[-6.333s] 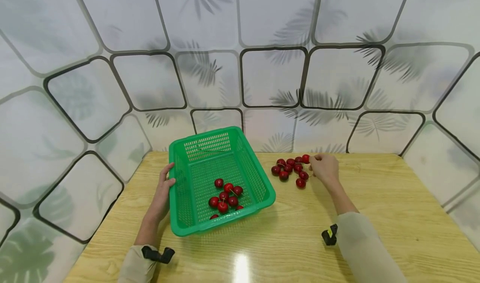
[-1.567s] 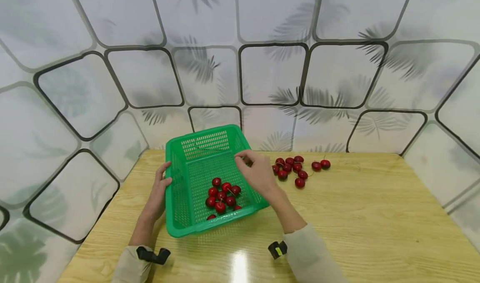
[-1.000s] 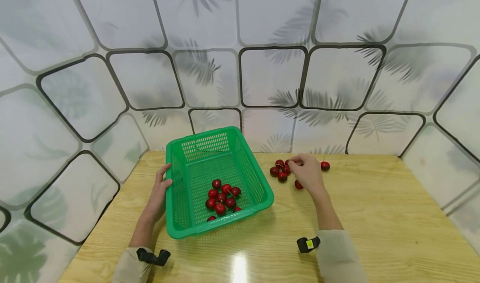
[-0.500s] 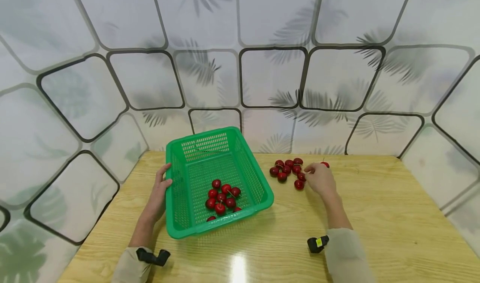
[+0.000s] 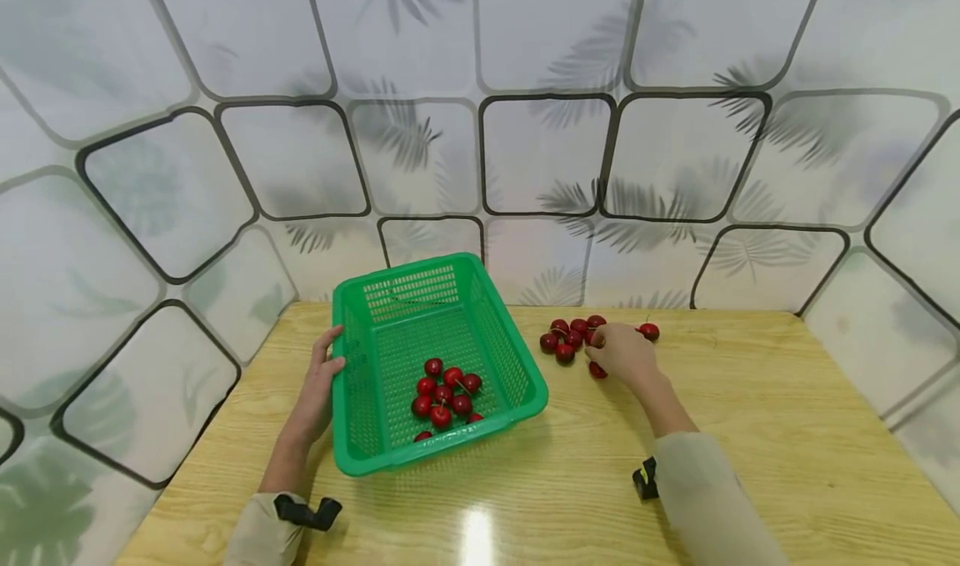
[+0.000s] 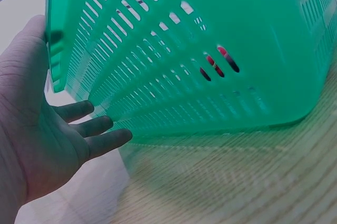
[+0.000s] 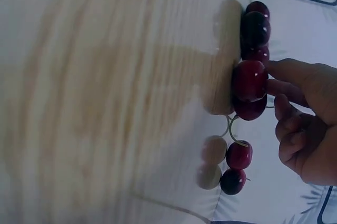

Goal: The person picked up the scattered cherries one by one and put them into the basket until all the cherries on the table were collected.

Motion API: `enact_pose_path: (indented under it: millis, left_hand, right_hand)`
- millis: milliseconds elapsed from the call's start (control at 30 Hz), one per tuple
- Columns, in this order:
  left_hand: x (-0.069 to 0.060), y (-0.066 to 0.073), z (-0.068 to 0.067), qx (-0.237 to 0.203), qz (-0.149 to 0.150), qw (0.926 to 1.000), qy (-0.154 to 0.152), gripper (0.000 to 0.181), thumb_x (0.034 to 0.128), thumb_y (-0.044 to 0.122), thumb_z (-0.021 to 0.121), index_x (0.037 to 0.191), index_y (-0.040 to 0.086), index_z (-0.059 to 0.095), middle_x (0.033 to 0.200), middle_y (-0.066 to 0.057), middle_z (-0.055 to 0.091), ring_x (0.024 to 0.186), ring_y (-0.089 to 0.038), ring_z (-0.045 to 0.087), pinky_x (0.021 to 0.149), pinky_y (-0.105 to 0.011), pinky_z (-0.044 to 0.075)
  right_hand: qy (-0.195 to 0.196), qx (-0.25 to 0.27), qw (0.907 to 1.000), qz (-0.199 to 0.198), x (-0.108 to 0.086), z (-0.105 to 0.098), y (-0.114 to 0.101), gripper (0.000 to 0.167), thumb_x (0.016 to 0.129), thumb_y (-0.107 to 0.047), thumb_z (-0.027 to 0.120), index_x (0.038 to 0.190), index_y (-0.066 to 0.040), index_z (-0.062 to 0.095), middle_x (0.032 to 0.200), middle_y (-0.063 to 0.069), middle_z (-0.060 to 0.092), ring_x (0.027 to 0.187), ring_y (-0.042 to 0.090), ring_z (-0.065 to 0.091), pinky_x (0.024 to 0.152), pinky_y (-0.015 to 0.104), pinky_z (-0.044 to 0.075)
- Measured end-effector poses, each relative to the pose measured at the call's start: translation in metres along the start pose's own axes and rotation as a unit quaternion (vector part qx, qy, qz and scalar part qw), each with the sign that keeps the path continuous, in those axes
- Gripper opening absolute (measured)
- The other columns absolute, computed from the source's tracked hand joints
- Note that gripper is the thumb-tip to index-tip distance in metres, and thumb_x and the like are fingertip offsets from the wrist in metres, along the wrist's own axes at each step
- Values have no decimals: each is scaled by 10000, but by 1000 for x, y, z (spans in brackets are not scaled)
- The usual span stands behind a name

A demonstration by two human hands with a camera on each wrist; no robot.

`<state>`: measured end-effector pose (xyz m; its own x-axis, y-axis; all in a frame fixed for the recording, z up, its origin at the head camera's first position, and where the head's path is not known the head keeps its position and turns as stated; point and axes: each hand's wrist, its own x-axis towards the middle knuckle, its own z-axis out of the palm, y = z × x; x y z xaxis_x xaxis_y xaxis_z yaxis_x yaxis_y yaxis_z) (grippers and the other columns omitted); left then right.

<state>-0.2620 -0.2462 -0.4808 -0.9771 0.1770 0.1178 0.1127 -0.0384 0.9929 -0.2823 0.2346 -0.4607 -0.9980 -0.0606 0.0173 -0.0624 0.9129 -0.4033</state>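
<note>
My left hand (image 5: 313, 391) rests against the left side of a green plastic basket (image 5: 438, 458). In the left wrist view, its loosely extended fingers (image 6: 108, 142) touch or nearly touch the slotted wall. Several red cherries (image 5: 442, 395) lie inside the basket, some with stems. My right hand (image 5: 628, 356) is over the loose cherries (image 5: 564, 353) on the table. In the right wrist view, its thumb and forefinger reach the edge of a cherry (image 7: 249, 80), while the other fingers are curled. That cherry hides whether they pinch anything.
A light wooden table (image 5: 570, 483) carries the basket and the loose fruit. One cherry (image 5: 648, 331) lies right of my right hand. A patterned wall covering (image 5: 547, 157) rises behind the table's back edge. Black cameras are strapped to both wrists.
Another cherry has joined those in the basket since the earliest frame. My right hand went from over the basket back to the loose cherries, and has shifted slightly left over them. My left hand stays put.
</note>
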Motion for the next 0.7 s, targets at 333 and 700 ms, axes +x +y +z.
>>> enact_pose_path:
  millis: [333, 700]
  left_hand:
    - [2, -2, 0, -66, 34, 10000, -35, 464, 1083, 239, 317, 1524, 248, 173, 1355, -245, 305, 950, -110, 620, 751, -252, 549]
    - [1, -3, -3, -6, 94, 9999, -125, 458, 1085, 260, 316, 1518, 271, 166, 1359, -234, 297, 959, -110, 623, 757, -255, 554]
  right_hand:
    - [-257, -639, 9972, -288, 8, 1, -8, 475, 912, -90, 633, 548, -177, 340, 525, -46, 229, 497, 99, 229, 467, 245, 225]
    - [-515, -883, 9944, -268, 9, -1, -17, 395, 878, -67, 585, 522, -154, 438, 493, -33, 334, 486, 127, 343, 454, 279, 297]
